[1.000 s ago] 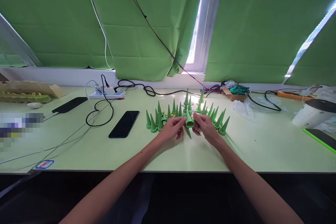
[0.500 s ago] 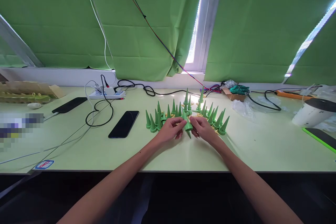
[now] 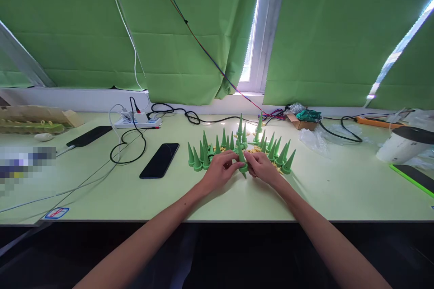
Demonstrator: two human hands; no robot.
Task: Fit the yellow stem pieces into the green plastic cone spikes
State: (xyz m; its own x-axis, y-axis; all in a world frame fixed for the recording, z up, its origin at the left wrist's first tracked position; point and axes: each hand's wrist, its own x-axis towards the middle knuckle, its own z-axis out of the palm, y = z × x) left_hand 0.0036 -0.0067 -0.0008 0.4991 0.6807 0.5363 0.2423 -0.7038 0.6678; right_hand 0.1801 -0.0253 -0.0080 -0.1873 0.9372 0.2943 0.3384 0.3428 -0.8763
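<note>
Two hands, one left hand (image 3: 219, 170) and one right hand (image 3: 262, 166); one green cone (image 3: 242, 156) between them; more than a dozen other green cones (image 3: 197, 161); three flat dark devices (image 3: 159, 160); two cardboard boxes (image 3: 299, 123); one power strip (image 3: 154, 123); one black-topped white container (image 3: 393, 149).

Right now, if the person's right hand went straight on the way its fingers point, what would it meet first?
Probably the green, sharply pointed cone just ahead of the right hand, between it and the left hand. Depth is unclear: the right hand may already be touching it.
</note>
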